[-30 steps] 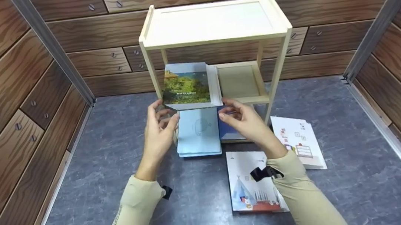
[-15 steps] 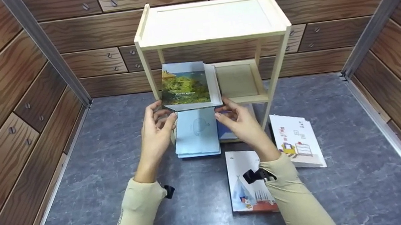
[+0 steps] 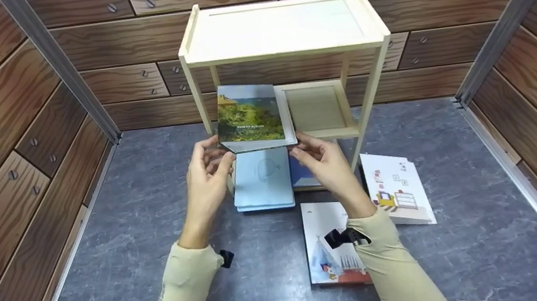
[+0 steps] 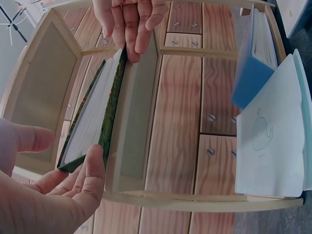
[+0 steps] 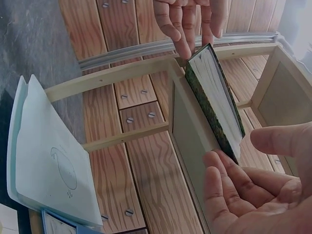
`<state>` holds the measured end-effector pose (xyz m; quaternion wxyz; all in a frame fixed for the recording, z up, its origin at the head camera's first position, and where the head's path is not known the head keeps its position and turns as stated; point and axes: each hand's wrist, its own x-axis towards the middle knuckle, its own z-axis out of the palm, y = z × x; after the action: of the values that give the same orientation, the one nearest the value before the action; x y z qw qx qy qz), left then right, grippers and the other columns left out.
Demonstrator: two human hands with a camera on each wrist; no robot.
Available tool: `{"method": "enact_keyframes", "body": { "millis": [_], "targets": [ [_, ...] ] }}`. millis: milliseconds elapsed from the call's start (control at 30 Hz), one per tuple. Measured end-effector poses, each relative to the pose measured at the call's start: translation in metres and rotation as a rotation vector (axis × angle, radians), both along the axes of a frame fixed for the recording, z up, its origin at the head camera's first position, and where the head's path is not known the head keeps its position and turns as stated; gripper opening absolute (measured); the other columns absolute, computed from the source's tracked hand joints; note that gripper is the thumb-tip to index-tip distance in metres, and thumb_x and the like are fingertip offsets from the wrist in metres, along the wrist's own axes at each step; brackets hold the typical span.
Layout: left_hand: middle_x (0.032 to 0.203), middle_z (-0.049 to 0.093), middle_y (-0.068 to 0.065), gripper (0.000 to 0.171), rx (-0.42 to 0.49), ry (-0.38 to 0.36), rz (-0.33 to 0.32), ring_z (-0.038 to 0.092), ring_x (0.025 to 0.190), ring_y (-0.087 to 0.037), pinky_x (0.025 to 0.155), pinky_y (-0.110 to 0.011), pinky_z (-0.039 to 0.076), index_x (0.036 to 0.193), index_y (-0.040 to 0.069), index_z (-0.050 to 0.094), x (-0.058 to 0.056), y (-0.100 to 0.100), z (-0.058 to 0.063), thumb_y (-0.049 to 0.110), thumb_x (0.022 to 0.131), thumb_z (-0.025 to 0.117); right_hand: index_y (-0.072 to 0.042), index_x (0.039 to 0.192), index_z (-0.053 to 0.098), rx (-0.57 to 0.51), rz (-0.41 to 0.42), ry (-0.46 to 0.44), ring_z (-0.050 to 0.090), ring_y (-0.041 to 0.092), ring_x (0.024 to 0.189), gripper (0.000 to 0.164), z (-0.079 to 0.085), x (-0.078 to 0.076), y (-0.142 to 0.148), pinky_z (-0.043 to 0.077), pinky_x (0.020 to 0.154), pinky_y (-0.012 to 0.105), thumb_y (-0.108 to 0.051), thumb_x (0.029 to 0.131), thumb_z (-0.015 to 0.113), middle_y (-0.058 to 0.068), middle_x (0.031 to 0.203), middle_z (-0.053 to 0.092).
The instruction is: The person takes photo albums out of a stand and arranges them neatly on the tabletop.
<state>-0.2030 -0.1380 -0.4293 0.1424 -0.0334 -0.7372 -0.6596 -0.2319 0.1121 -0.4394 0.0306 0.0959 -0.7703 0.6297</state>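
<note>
A photo album (image 3: 249,117) with a tree picture on its cover lies tilted at the front of the middle shelf (image 3: 316,108). At its left front corner, the fingers of my left hand (image 3: 209,179) touch the edge and underside, with the thumb apart from it. My right hand (image 3: 328,169) has its fingers against the right front corner, thumb also apart. Both wrist views show the white page block (image 4: 90,117) between dark green covers. Below, light blue books (image 3: 263,181) jut out from the bottom level, beside a dark blue one (image 3: 303,174).
The pale wooden rack (image 3: 280,27) has a top board above the album and posts at its sides. On the grey floor lie a white picture book with a tent (image 3: 329,249) and a white book (image 3: 397,187) to the right. Wood-patterned walls (image 3: 43,139) enclose the space.
The album's front edge has shifted slightly toward me and down, and its cover is tilted a bit more. Both hands stay at its front corners. The head view has shifted slightly.
</note>
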Motion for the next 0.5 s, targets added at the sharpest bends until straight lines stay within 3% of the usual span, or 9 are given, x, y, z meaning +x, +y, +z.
{"method": "enact_keyframes", "body": {
  "millis": [133, 233, 400, 500],
  "targets": [
    [0.116, 0.071, -0.019, 0.042, -0.012, 0.015, 0.002, 0.075, 0.102, -0.02, 0.083, -0.033, 0.065, 0.147, 0.007, 0.057, 0.003, 0.0, 0.001, 0.008, 0.106, 0.066, 0.008, 0.149, 0.057, -0.048, -0.004, 0.003, 0.076, 0.007, 0.098, 0.046, 0.0, 0.002, 0.0, 0.06, 0.087, 0.016, -0.003, 0.105, 0.066, 0.027, 0.119, 0.073],
    [0.113, 0.071, -0.018, 0.04, -0.018, 0.03, 0.004, 0.075, 0.096, -0.017, 0.081, -0.035, 0.065, 0.145, 0.007, 0.058, 0.005, -0.002, 0.002, 0.008, 0.106, 0.066, 0.009, 0.147, 0.059, -0.064, -0.005, 0.008, 0.076, 0.008, 0.098, 0.044, 0.001, 0.005, 0.001, 0.06, 0.087, 0.017, -0.002, 0.105, 0.066, 0.029, 0.121, 0.073],
    [0.116, 0.07, -0.021, 0.036, -0.021, 0.052, -0.004, 0.076, 0.098, -0.025, 0.081, -0.036, 0.064, 0.143, 0.006, 0.058, 0.014, -0.004, -0.001, 0.009, 0.107, 0.064, 0.007, 0.143, 0.063, -0.078, -0.005, -0.012, 0.076, 0.012, 0.097, 0.038, 0.001, 0.016, 0.004, 0.062, 0.088, 0.022, -0.004, 0.106, 0.065, 0.03, 0.121, 0.075],
    [0.116, 0.069, -0.02, 0.031, -0.01, 0.066, -0.01, 0.076, 0.099, -0.032, 0.078, -0.031, 0.063, 0.139, 0.003, 0.058, 0.021, -0.006, -0.002, 0.007, 0.108, 0.063, 0.009, 0.139, 0.066, -0.107, -0.011, -0.026, 0.077, 0.012, 0.092, 0.035, 0.001, 0.023, 0.006, 0.064, 0.085, 0.023, -0.003, 0.106, 0.065, 0.029, 0.114, 0.077]
  ]
}}
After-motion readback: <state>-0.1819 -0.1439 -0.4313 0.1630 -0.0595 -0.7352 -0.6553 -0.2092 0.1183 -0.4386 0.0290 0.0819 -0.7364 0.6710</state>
